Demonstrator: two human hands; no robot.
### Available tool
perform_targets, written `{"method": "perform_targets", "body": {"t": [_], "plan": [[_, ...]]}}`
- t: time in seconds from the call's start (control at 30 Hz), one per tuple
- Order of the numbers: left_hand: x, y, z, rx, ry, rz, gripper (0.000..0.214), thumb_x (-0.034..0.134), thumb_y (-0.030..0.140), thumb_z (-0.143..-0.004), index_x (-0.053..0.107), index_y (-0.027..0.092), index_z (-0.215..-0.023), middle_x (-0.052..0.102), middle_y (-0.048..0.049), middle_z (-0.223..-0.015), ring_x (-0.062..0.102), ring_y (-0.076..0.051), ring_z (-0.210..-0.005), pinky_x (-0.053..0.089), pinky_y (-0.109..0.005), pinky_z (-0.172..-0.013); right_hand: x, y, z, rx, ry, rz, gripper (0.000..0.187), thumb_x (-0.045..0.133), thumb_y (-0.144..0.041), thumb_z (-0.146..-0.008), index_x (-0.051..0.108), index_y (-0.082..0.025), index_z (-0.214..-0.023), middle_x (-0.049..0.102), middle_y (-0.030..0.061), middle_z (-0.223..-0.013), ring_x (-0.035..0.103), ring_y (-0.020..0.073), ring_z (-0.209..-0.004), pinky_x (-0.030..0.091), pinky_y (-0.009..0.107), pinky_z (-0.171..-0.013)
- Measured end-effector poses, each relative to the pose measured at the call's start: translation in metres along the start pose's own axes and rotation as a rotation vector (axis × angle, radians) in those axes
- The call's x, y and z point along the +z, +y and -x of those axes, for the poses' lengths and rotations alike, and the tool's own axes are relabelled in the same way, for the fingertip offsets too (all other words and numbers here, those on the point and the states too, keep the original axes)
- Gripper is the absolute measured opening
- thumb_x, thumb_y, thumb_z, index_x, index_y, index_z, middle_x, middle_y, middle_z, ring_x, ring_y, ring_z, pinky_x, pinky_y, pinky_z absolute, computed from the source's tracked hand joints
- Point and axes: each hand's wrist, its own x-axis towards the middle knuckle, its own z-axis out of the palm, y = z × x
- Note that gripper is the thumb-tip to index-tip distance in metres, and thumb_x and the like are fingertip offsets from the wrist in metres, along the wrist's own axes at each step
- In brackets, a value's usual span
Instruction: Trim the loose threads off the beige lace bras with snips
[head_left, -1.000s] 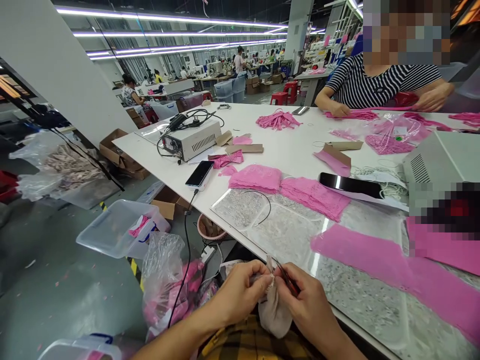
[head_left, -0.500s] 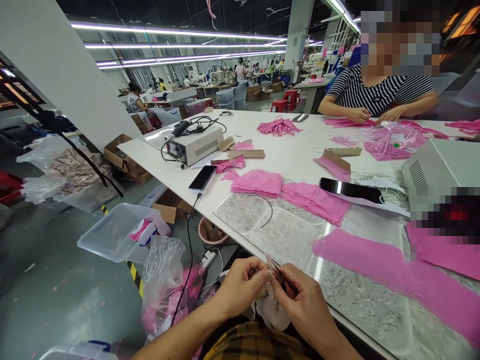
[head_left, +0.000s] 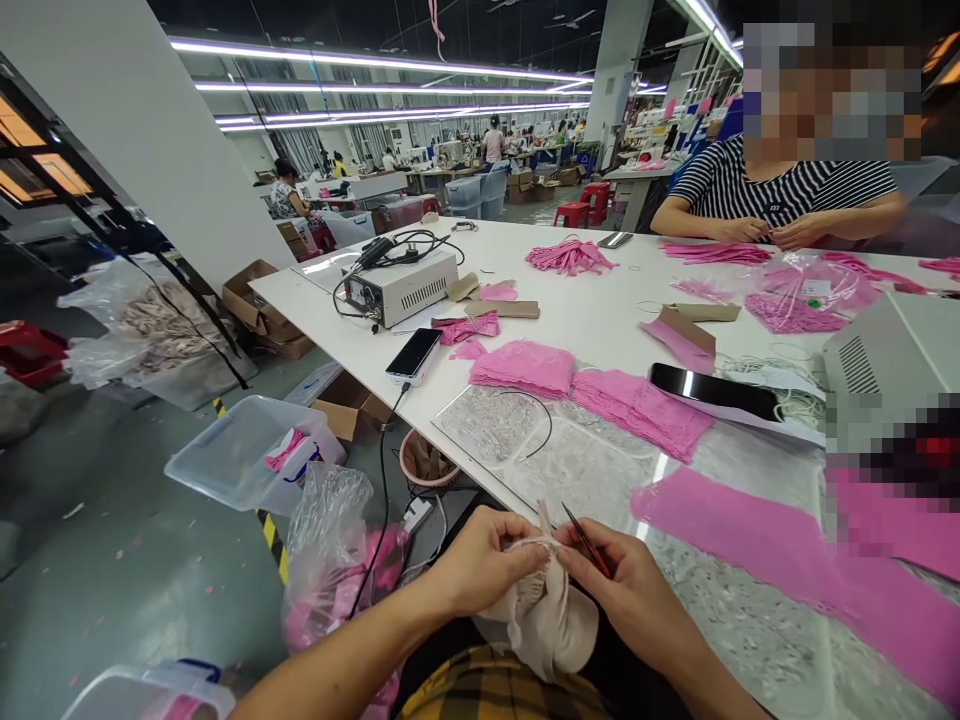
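Observation:
Close to the table's near edge, my left hand [head_left: 491, 560] pinches a gathered piece of beige fabric [head_left: 555, 625]. Its loose part hangs over my lap, and a thin strip sticks up between my hands. My right hand [head_left: 622, 580] grips the same fabric between thumb and fingertips. Held in that hand too is a slim, dark pointed tool with red on its handle [head_left: 589, 545], its tip pointing up and away from the fabric. Whether it is snips or tweezers I cannot tell.
The white table [head_left: 360, 370] bears stacks of pink lace [head_left: 525, 368], a long pink sheet [head_left: 742, 530], a phone [head_left: 414, 352] and a grey box device [head_left: 409, 288]. A co-worker in a striped shirt [head_left: 780, 190] handles pink strips opposite. A clear bin [head_left: 232, 450] stands left.
The beige fabric has come up and shows more fully. The pointed tool has shifted away from the fabric, its tip now free above my right fingers. The view has turned slightly left.

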Motion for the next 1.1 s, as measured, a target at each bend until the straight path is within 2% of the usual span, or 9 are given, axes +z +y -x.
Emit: {"method": "perform_targets", "body": {"t": [0.13,0.2,0.3,0.4,0.57,0.77,1.1], "plan": [[0.004,0.001,0.0,-0.031,0.041,0.055,0.021,0.064,0.031,-0.065,0.065,0.01,-0.064,0.05,0.002,-0.055,0.04,-0.009,-0.054,0.032,-0.02,-0.052,0.007,0.004,0.008,-0.052,0.23,0.099,0.021,0.059,-0.04,-0.078,0.057,-0.019,-0.073,0.053,-0.0009,-0.065,0.048,0.0145,-0.057,0.04,0.024,-0.052],[0.005,0.0,0.0,-0.025,0.053,0.061,0.021,0.064,0.031,-0.065,0.065,0.011,-0.064,0.051,0.0015,-0.056,0.041,-0.01,-0.055,0.033,-0.02,-0.052,0.01,0.006,0.013,-0.094,0.282,0.134,0.021,0.06,-0.039,-0.078,0.056,-0.02,-0.069,0.053,-0.0006,-0.063,0.048,0.0147,-0.056,0.04,0.023,-0.051],[0.006,-0.003,-0.001,-0.008,0.027,0.041,0.023,0.063,0.033,-0.067,0.065,0.01,-0.066,0.052,0.0007,-0.058,0.043,-0.011,-0.058,0.034,-0.021,-0.054,0.014,0.008,0.015,-0.104,0.257,0.182,0.02,0.06,-0.037,-0.078,0.058,-0.02,-0.067,0.051,-0.0011,-0.061,0.047,0.0144,-0.054,0.039,0.024,-0.05],[0.007,-0.006,-0.002,0.003,-0.002,0.02,0.021,0.061,0.031,-0.068,0.063,0.011,-0.066,0.05,0.0015,-0.059,0.042,-0.011,-0.058,0.034,-0.021,-0.055,0.015,0.01,0.012,-0.05,0.253,0.139,0.025,0.06,-0.039,-0.078,0.055,-0.019,-0.063,0.046,-0.0033,-0.057,0.042,0.013,-0.052,0.035,0.023,-0.048],[0.006,-0.004,-0.001,0.003,-0.022,0.032,0.018,0.06,0.029,-0.069,0.061,0.011,-0.067,0.047,0.0028,-0.059,0.038,-0.009,-0.056,0.031,-0.02,-0.053,0.011,0.012,0.008,0.075,0.158,-0.113,0.031,0.062,-0.044,-0.074,0.055,-0.017,-0.062,0.042,-0.0045,-0.056,0.037,0.0115,-0.053,0.031,0.023,-0.048],[0.006,-0.005,0.0,-0.063,-0.081,0.141,0.029,0.066,0.04,-0.066,0.061,0.012,-0.067,0.044,0.0042,-0.056,0.035,-0.007,-0.051,0.028,-0.02,-0.051,0.006,0.009,0.008,0.189,0.017,-0.386,0.035,0.068,-0.048,-0.068,0.055,-0.016,-0.062,0.034,-0.0077,-0.052,0.023,0.007,-0.045,0.022,0.022,-0.043],[0.005,-0.009,0.0,-0.038,-0.047,0.138,0.039,0.067,0.049,-0.065,0.058,0.012,-0.062,0.045,0.0028,-0.058,0.035,-0.007,-0.054,0.027,-0.019,-0.049,0.003,0.012,0.008,0.086,0.034,-0.135,0.036,0.056,-0.049,-0.078,0.054,-0.016,-0.064,0.04,-0.004,-0.057,0.035,0.0122,-0.055,0.03,0.023,-0.05]]}}
